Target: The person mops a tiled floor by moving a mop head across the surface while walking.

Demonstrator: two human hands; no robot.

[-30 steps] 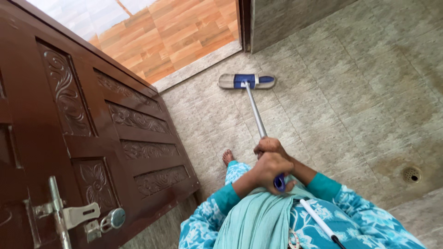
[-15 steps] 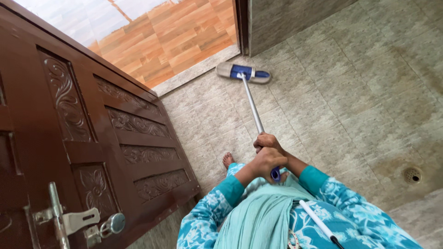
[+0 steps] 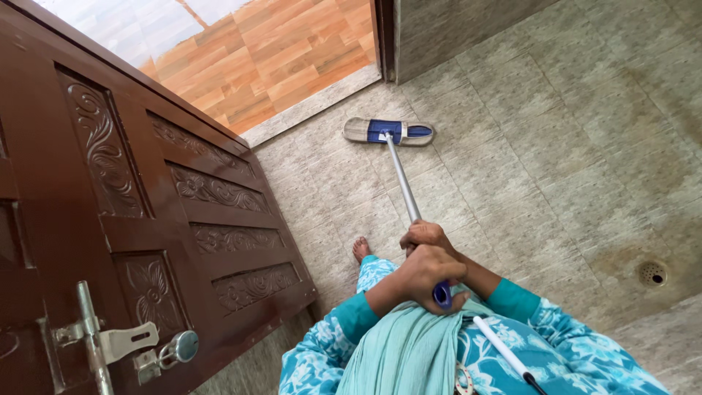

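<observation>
Both hands held the mop handle (image 3: 404, 183) tight: the left hand (image 3: 428, 274) was wrapped around its blue end, and the right hand (image 3: 426, 235) gripped just above. The flat mop head (image 3: 389, 132) (blue on top) lay on the tiled floor (image 3: 556, 168), near the carved brown door (image 3: 146, 219).

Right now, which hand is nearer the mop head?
Right. The right hand grips the mop handle further down toward the mop head; the left hand clasps the blue top end behind it.

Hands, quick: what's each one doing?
Left hand: closed around the mop handle near its blue end.
Right hand: closed on the same handle, just above.
</observation>
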